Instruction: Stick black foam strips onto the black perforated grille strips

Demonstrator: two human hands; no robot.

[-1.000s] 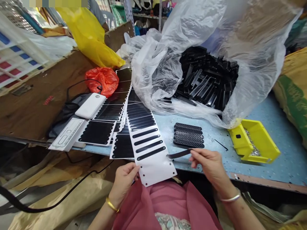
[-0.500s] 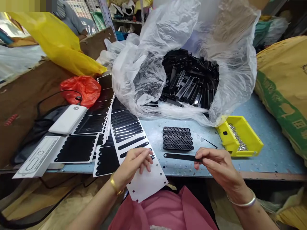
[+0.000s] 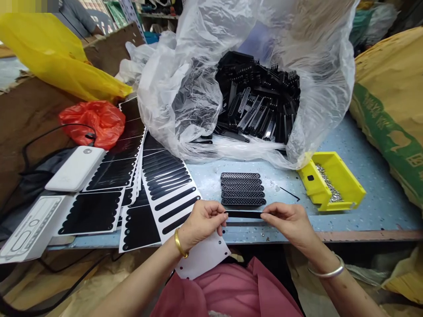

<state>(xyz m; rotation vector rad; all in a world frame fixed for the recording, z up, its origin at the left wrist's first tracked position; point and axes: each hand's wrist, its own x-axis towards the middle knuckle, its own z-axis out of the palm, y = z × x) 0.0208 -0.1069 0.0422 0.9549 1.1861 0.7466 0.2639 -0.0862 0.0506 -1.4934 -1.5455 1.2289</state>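
Note:
Between my two hands a narrow black strip (image 3: pixel 244 215) with rounded ends is held level, just in front of the stacked pieces. My left hand (image 3: pixel 208 220) pinches its left end, and my right hand (image 3: pixel 287 220) pinches its right end. Right behind the strip, several black perforated bars (image 3: pixel 243 188) lie side by side on the blue table. Under my left forearm and wrist runs a white backing sheet (image 3: pixel 205 259) that carries black rounded strip stickers (image 3: pixel 176 209).
A clear plastic bag (image 3: pixel 198 101) full of black plastic pieces (image 3: pixel 257 101) stands at the back. On the right is a yellow bin (image 3: pixel 333 182) of small metal parts, with a hex key (image 3: pixel 290 193) beside it. More black sticker sheets (image 3: pixel 90 211) and a white power bank (image 3: pixel 75 168) lie left.
My left hand has moved right and taken hold of the strip's left end. My right hand still holds the other end. The view has shifted slightly.

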